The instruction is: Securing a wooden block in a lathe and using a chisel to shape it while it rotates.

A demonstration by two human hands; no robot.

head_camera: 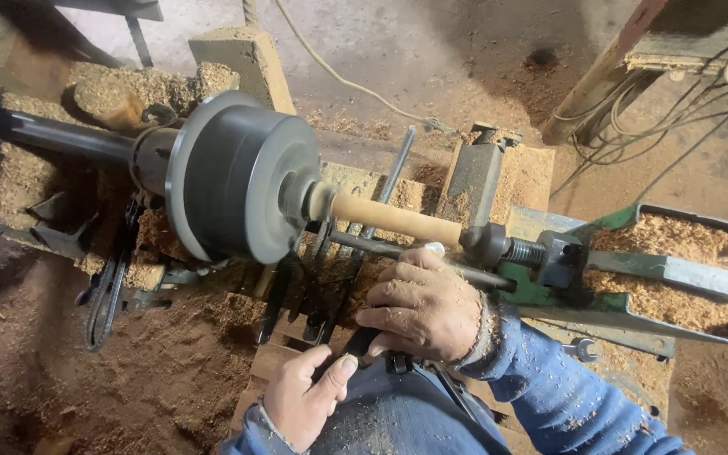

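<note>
Sawdust blankets the workshop floor. At centre frame, the right hand [421,305] and left hand [301,396] clasp a dark-handled turning tool [362,341]; brace it steady beneath the pale wooden spindle [393,219].

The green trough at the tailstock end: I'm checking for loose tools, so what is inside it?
The green trough holds heaps of sawdust and a grey metal bar. Anything buried beneath the sawdust is hidden.

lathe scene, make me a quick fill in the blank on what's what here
1. The pale round wooden spindle is mounted on a ____.
2. The right hand rests over a dark metal ____ bar.
3. The left hand grips a dark tool ____.
4. The sleeve is ____.

Missing: lathe; rest; handle; blue
</note>
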